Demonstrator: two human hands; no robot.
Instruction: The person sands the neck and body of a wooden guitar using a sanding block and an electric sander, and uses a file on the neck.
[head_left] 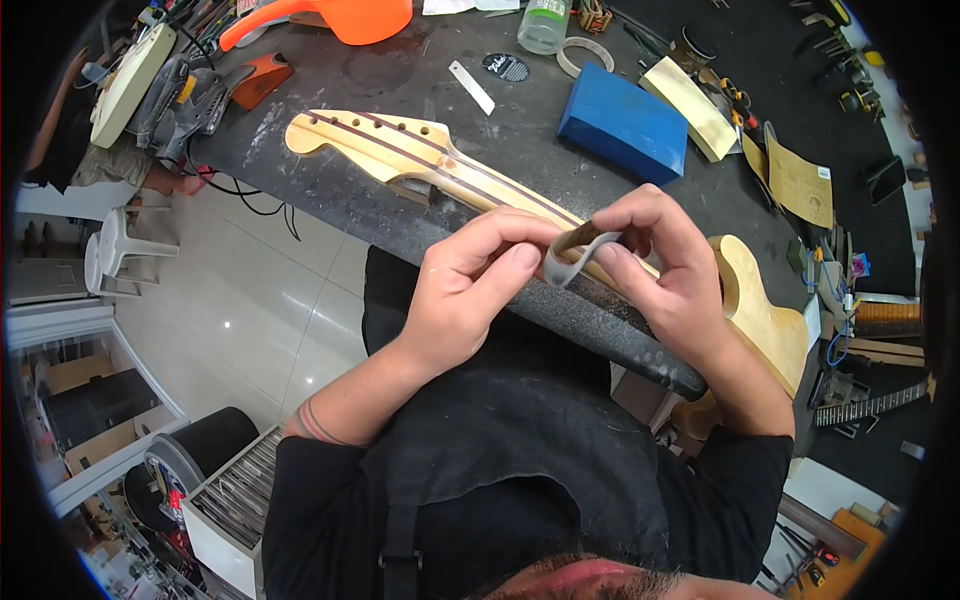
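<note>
A small curled strip of sandpaper (568, 272), grey on one side and brown on the other, is bent into a loop between my hands. My left hand (465, 290) pinches one end between thumb and fingers. At the other end, my right hand (668, 262) pinches it the same way. Beneath them lies a pale wooden guitar neck (505, 187) with dark stripes along it, partly covered by my hands. Its headstock (365, 145), with several peg holes, points to the far left. The light wooden guitar body (745, 285) shows beyond my right hand and forearm.
The dark workbench (400, 80) carries a blue block (625, 120), a pale yellow block (690, 108), a tape roll (585, 57), a jar (543, 27), a metal strip (472, 88), an orange object (340, 18) and brown sheets (800, 180). A white stool (130, 245) stands left.
</note>
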